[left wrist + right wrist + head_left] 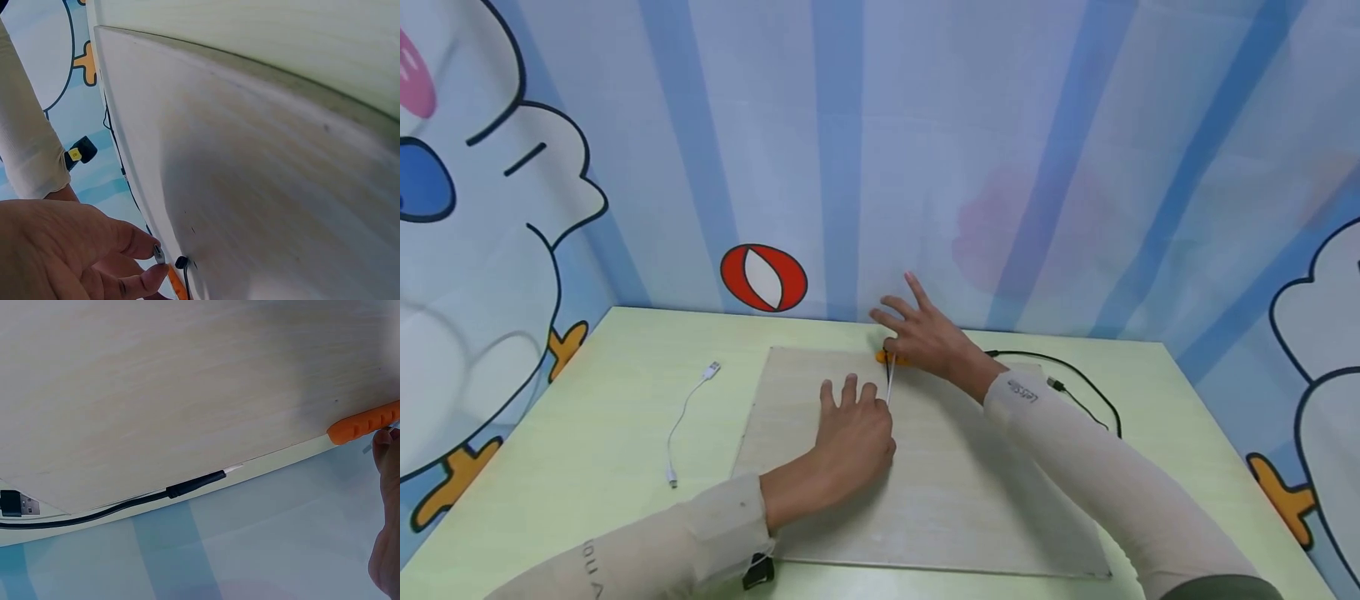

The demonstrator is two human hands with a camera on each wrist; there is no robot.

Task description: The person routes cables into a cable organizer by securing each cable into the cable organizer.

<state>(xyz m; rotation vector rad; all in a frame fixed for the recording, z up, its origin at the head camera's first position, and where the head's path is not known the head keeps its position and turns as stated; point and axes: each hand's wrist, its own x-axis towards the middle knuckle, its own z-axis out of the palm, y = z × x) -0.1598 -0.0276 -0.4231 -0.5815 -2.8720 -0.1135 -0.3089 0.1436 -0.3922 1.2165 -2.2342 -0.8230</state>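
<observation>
A thin white cable (891, 380) runs taut between my two hands above the grey-beige board (820, 533). My left hand (854, 433) is over the middle of the board; in the left wrist view its thumb and finger pinch a small silver plug (159, 253). Farther back, my right hand (931, 340) pinches the cable's far part at the board's back edge, other fingers spread. Right beside its fingertips lies an orange ridged handle (362, 424), mostly covered in the head view. A small black plug (182, 262) on a thin black cord is near the handle.
A short white USB cable (683, 421) lies on the table left of the board. Behind the board's right part lie a thick black cable (197, 484) and a black USB plug (20, 503). A striped cloth backdrop (895, 167) stands at the table's back edge.
</observation>
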